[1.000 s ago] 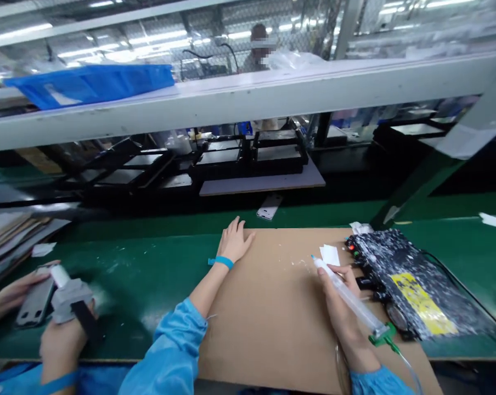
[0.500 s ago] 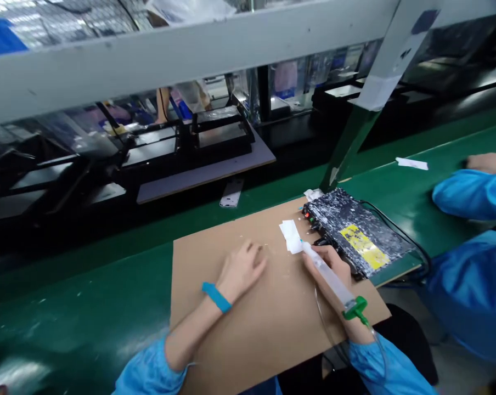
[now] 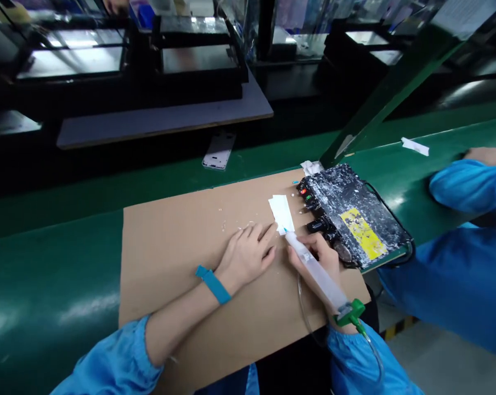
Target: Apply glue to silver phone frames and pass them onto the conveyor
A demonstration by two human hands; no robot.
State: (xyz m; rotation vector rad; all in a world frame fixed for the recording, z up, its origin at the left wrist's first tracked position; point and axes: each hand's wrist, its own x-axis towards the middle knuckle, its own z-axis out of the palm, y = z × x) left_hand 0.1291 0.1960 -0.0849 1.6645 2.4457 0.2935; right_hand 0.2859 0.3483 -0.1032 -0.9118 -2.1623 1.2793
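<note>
The right hand [image 3: 316, 263] has its grip closed around a translucent syringe [image 3: 320, 274] with a green cap [image 3: 350, 312] and clear tube at its back end; the blue tip points at a white paper slip [image 3: 281, 214] on the cardboard sheet [image 3: 182, 247]. The left hand [image 3: 248, 255], a blue band at its wrist, lies palm down on the cardboard, its grip empty and fingers loosely together, near the slip. To the right of the syringe sits a black, white-speckled box [image 3: 342, 203] with knobs, lit red and green points and a worn yellow label [image 3: 364, 233], whose writing is too small to read. Farther right, a co-worker's sleeve [image 3: 474, 186] rests on the green desk [image 3: 46, 263]. Beyond the cardboard lies a pale phone-shaped panel [image 3: 219, 151], unbranded as far as can be read, then a board [image 3: 169, 118] bearing dark trays [image 3: 198, 66].
</note>
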